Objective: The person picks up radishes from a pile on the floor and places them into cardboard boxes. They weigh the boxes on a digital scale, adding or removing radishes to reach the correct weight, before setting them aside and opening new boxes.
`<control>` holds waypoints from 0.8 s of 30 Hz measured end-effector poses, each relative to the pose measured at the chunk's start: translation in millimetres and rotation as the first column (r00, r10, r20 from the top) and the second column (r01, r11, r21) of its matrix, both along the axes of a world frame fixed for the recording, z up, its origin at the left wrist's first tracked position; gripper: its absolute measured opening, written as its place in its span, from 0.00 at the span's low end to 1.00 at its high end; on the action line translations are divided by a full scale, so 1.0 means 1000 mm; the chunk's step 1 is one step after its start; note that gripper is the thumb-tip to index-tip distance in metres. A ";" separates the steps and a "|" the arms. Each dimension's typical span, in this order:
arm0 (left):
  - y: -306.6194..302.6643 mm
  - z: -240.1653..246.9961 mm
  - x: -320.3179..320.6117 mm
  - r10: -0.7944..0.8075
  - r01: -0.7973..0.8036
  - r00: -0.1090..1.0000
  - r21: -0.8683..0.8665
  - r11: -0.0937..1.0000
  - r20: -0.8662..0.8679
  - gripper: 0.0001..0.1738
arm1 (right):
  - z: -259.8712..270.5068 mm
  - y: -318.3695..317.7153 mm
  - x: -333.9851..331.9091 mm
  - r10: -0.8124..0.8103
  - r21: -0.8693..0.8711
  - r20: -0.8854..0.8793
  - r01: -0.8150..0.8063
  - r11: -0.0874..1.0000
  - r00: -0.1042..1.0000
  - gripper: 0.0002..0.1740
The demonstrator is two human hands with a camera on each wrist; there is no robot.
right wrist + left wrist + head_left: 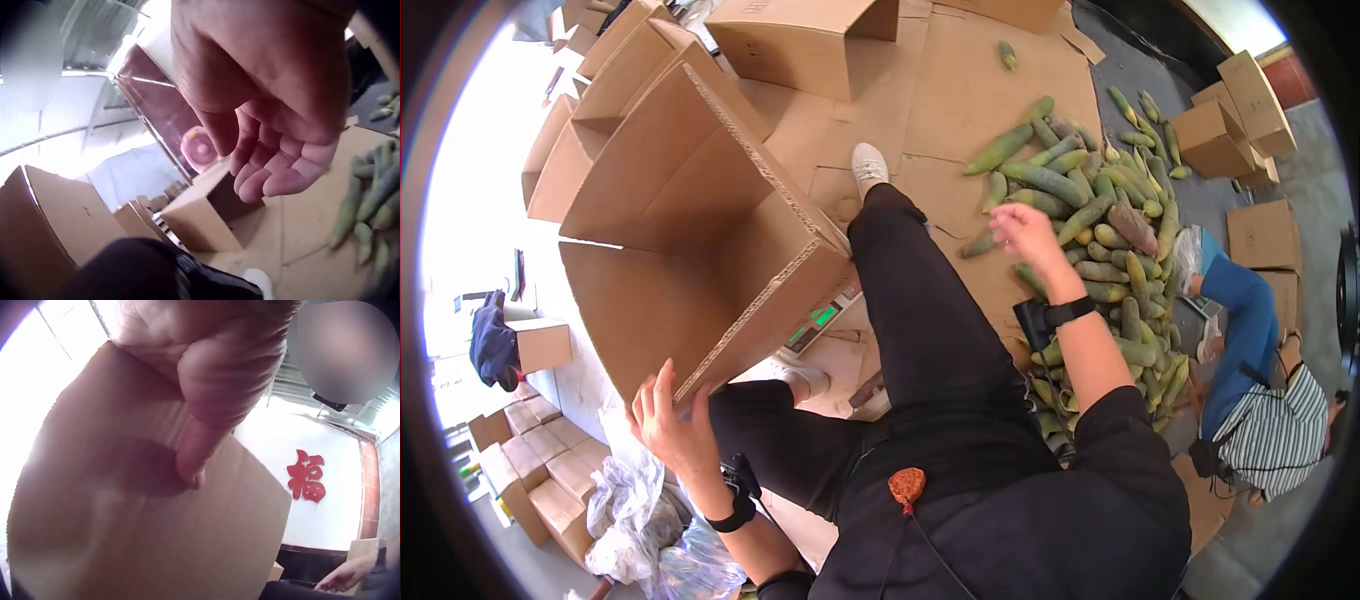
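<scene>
- We see a tall open carton (690, 200) standing left of the wearer's legs; a scale (818, 318) with a lit green display shows at its lower side. How much of the base rests on it, we cannot tell.
- Left grip (672, 430) pinches the carton's near rim at one corner; the left wrist view shows the thumb laid on the panel.
- Right grip (1028, 232) is loosely curled, holding nothing, over the left fringe of the green gourds (1086, 215).
- Gourds lie heaped toward the right edge of the cardboard sheeting (940, 90), several beyond it on dark floor; one loose gourd (1008, 55) sits near the top edge.
- Tipping risk, we judge: only one corner is held, so a hard pull there could tilt the carton or slide it off the scale.
- Any lean from hand or leg could, we think, skew a reading.
- Gourds are piled on one another; drawing a low one might start a roll toward the white shoe (868, 163).
- Dropped in from the rim, a gourd could bruise.
</scene>
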State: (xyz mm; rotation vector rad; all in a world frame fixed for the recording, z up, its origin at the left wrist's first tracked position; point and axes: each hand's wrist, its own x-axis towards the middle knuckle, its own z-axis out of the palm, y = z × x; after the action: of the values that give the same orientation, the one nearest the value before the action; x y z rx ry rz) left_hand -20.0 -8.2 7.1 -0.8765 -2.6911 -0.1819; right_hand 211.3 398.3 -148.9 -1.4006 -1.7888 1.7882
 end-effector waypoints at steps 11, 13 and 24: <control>-0.001 -0.008 -0.004 0.020 -0.020 0.997 -0.003 1.000 0.078 0.14 | -0.137 -0.051 0.054 0.513 -0.382 0.475 -0.358 0.852 0.715 0.14; 0.000 -0.008 -0.004 0.059 -0.057 0.996 -0.026 0.998 0.069 0.13 | -0.150 -0.051 0.065 0.310 -0.300 0.448 -0.185 0.936 0.839 0.15; -0.004 -0.012 -0.006 0.037 -0.036 0.996 -0.013 0.999 0.079 0.14 | -0.198 -0.040 0.129 0.278 -0.096 0.806 -0.349 0.932 0.523 0.15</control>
State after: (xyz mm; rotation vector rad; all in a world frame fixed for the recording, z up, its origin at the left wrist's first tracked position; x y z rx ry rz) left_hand -26.2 -12.4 -4.5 -0.8391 -2.7825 -0.1975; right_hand 340.6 357.8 -346.8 -2.2156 -2.6702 1.1997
